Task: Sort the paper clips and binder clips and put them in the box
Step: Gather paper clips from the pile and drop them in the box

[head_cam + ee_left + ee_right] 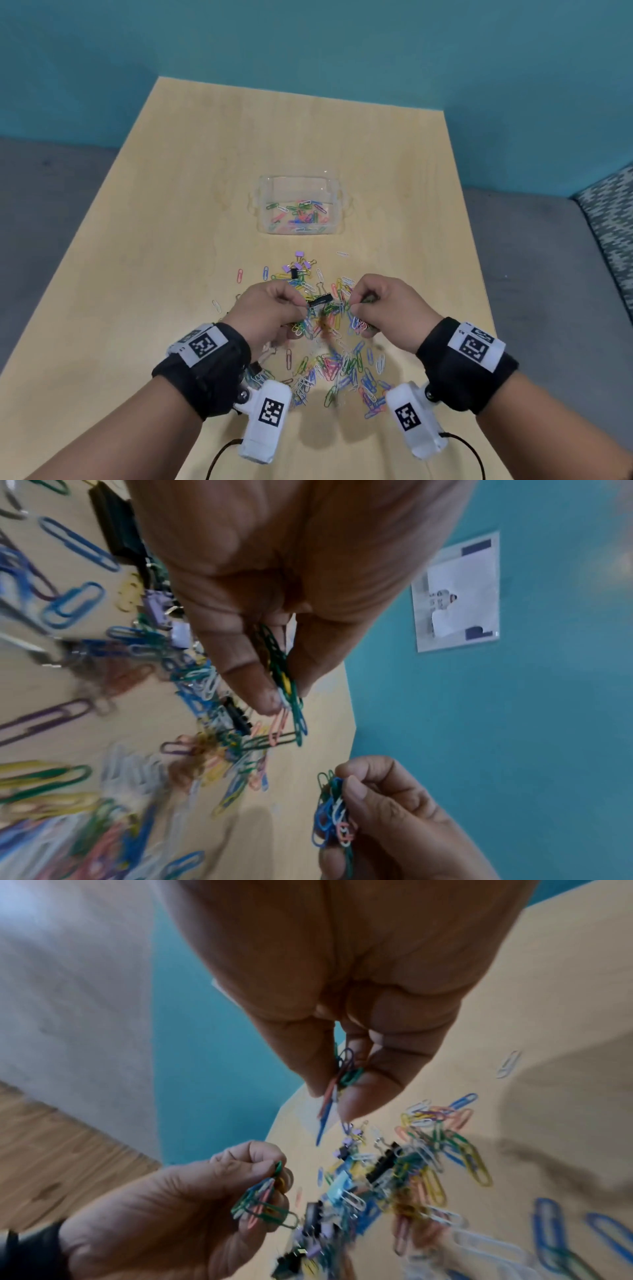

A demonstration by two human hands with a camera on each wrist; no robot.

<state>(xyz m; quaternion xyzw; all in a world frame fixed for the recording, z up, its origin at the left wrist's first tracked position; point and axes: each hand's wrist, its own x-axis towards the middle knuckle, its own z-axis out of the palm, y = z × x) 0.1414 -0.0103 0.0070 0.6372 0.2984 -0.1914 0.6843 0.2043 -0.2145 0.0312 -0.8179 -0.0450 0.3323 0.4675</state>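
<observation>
The left hand [270, 308] is pinching a small bunch of paper clips [284, 680] between thumb and fingers, hovering over the pile [329, 346] on the table [137, 308]. At the pile's 12 o'clock edge, purple and black binder clips [298, 266] are lying mixed among loose ones. The right hand [380, 308] is clamping its own bunch [344, 1073], some clips dangling below the fingertips. The box [337, 205] is sitting at 12 o'clock from the hands, well apart, already holding paper clips. To do this step well, the person is probably best keeping both pinches tight, checking that no binder clip is tangled in, then carrying each bunch right over the box before releasing.
</observation>
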